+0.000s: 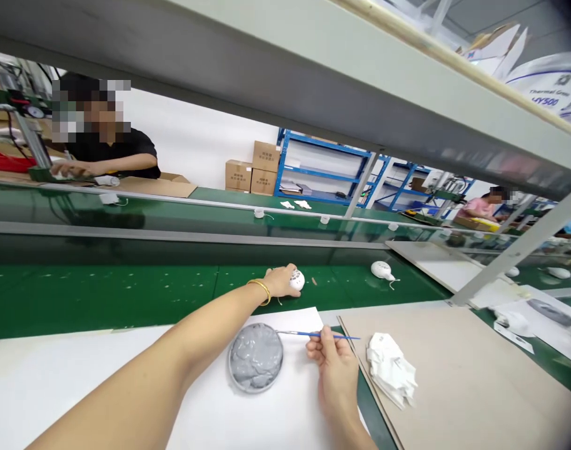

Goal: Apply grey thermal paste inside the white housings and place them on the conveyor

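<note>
My left hand [279, 281] reaches over the green bench, its fingers closed round a small white round housing [297, 279] with dark slots and a thin wire below. A gold bracelet circles that wrist. In my right hand [334, 365] a thin blue-handled brush [341, 337] is pinched between thumb and fingers. Its tip points left, at the rim of a round dish of grey paste [256, 357]. The dish rests on a white sheet [205, 400]. To the right of my right hand lies a crumpled white tissue [391, 369].
A similar white housing [382, 270] with a wire lies farther right. Brown board [477, 375] covers the right side of the bench. A shelf beam [313, 81] hangs overhead, and a slanted post [515, 250] stands at right. A co-worker [126, 150] sits across the bench.
</note>
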### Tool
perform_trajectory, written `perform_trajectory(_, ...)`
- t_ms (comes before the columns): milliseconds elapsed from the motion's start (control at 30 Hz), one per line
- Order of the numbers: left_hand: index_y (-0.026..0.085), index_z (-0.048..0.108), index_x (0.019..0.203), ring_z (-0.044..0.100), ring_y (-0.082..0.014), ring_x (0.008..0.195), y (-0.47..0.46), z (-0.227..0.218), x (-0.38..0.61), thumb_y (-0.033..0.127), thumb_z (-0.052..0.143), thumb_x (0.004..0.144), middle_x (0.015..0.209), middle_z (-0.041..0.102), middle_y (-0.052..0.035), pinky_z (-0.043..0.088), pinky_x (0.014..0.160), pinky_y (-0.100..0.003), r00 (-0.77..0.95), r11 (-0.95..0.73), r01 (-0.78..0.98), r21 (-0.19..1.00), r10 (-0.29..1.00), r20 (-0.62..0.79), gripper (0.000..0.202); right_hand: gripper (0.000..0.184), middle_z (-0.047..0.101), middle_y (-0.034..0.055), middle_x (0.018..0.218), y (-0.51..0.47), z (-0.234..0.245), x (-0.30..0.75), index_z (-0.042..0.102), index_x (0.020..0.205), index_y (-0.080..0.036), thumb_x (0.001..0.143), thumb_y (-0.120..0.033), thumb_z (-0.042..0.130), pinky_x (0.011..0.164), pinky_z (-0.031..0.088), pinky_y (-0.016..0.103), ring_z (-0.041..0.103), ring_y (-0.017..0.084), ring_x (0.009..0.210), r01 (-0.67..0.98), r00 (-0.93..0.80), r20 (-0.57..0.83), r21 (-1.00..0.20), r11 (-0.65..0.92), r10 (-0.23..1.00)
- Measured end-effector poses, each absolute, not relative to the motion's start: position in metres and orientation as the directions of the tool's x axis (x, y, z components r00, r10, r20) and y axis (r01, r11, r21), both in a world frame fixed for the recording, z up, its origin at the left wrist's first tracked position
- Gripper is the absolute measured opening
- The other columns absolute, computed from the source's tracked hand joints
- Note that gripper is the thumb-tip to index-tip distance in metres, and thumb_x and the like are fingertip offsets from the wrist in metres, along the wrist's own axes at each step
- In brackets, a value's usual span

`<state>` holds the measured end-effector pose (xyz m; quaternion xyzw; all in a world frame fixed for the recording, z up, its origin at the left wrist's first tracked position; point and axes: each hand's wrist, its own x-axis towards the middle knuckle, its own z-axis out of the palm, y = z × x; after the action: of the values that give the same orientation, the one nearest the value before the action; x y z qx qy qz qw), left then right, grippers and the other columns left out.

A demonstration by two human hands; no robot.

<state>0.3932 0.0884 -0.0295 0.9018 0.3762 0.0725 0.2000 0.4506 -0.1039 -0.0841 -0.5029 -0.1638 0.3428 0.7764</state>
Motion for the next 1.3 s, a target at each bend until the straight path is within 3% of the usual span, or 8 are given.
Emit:
perform_trajectory(133, 0.015, 0.049, 0.121, 0.058, -0.0226, 0.100, 0.086, -0.028, 0.383, 0.035, 0.055, 0.087, 0.114, 0.057, -0.0095, 0.048, 0.086, -0.044, 0.661, -0.590, 0.643, 0.488, 0.750, 0.036, 0.039, 0.041, 0.063, 0.0035, 0.065, -0.107, -0.082, 0.454, 0.056, 0.076, -0.013, 0.064, -0.047, 0.075, 0.047, 0.050, 0.023, 0.060, 0.013, 0.053, -0.339, 0.721, -0.080, -0.907, 0.249, 0.688)
perform_trajectory(300, 0.021, 0.042, 0.124, 0.059, -0.0231, 0.099, 0.064, 0.011, 0.312, 0.045, 0.070, 0.068, 0.113, 0.060, -0.0063, 0.049, 0.083, -0.032, 0.543, -0.499, 0.660, 0.562, 0.833, 0.103, 0.067, 0.039, 0.063, 0.0033, 0.066, -0.110, -0.080, 0.453, 0.057, 0.075, -0.014, 0.064, -0.045, 0.076, 0.049, 0.051, 0.024, 0.061, 0.014, 0.056, -0.380, 0.697, -0.108, -0.894, 0.238, 0.709)
perform_trajectory(400, 0.027, 0.044, 0.120, 0.062, -0.0229, 0.091, 0.023, 0.034, 0.245, 0.047, 0.067, 0.067, 0.108, 0.062, -0.0020, 0.050, 0.074, -0.029, 0.494, -0.455, 0.679, 0.576, 0.864, 0.100, 0.062, 0.036, 0.063, 0.0027, 0.066, -0.111, -0.075, 0.448, 0.058, 0.073, -0.013, 0.062, -0.041, 0.078, 0.047, 0.050, 0.021, 0.059, 0.012, 0.055, -0.439, 0.686, -0.139, -0.862, 0.255, 0.714)
perform_trajectory(567, 0.033, 0.046, 0.121, 0.059, -0.0243, 0.100, -0.064, 0.024, 0.168, 0.041, 0.068, 0.066, 0.115, 0.060, 0.0010, 0.047, 0.082, -0.028, 0.443, -0.248, 0.703, 0.667, 0.886, -0.138, 0.060, 0.032, 0.062, 0.0027, 0.065, -0.114, -0.066, 0.438, 0.061, 0.073, -0.012, 0.060, -0.034, 0.080, 0.048, 0.049, 0.018, 0.058, 0.010, 0.057, -0.528, 0.634, -0.187, -0.813, 0.245, 0.750)
perform_trajectory(633, 0.034, 0.044, 0.122, 0.057, -0.0260, 0.105, -0.090, 0.012, 0.161, 0.040, 0.068, 0.066, 0.121, 0.058, -0.0001, 0.045, 0.086, -0.030, 0.406, -0.177, 0.747, 0.641, 0.885, -0.228, 0.062, 0.029, 0.062, 0.0027, 0.067, -0.117, -0.063, 0.434, 0.061, 0.073, -0.012, 0.062, -0.031, 0.079, 0.050, 0.049, 0.018, 0.058, 0.010, 0.059, -0.544, 0.615, -0.196, -0.807, 0.231, 0.763)
perform_trajectory(733, 0.030, 0.043, 0.119, 0.059, -0.0280, 0.094, -0.110, 0.001, 0.168, 0.041, 0.065, 0.065, 0.107, 0.062, -0.0044, 0.047, 0.077, -0.034, 0.340, -0.078, 0.811, 0.580, 0.869, -0.359, 0.059, 0.025, 0.061, 0.0026, 0.071, -0.123, -0.057, 0.425, 0.062, 0.075, -0.013, 0.064, -0.028, 0.078, 0.052, 0.050, 0.018, 0.059, 0.010, 0.062, -0.570, 0.569, -0.208, -0.797, 0.199, 0.796)
perform_trajectory(1000, 0.024, 0.048, 0.109, 0.054, -0.0269, 0.094, -0.115, -0.013, 0.182, 0.037, 0.068, 0.063, 0.100, 0.058, -0.0047, 0.044, 0.080, -0.039, 0.443, -0.262, 0.735, 0.626, 0.884, -0.150, 0.052, 0.024, 0.061, 0.0030, 0.077, -0.151, -0.039, 0.383, 0.062, 0.078, -0.014, 0.068, -0.030, 0.077, 0.054, 0.048, 0.019, 0.058, 0.011, 0.065, -0.572, 0.437, -0.239, -0.817, 0.064, 0.867)
perform_trajectory(1300, 0.024, 0.047, 0.109, 0.053, -0.0244, 0.094, -0.116, -0.023, 0.181, 0.032, 0.069, 0.062, 0.101, 0.057, -0.0026, 0.043, 0.080, -0.038, 0.501, -0.307, 0.675, 0.671, 0.858, -0.111, 0.053, 0.025, 0.065, 0.0059, 0.084, -0.167, -0.050, 0.367, 0.061, 0.085, -0.016, 0.077, -0.038, 0.068, 0.060, 0.049, 0.026, 0.059, 0.013, 0.067, -0.425, 0.408, -0.170, -0.905, 0.022, 0.897)
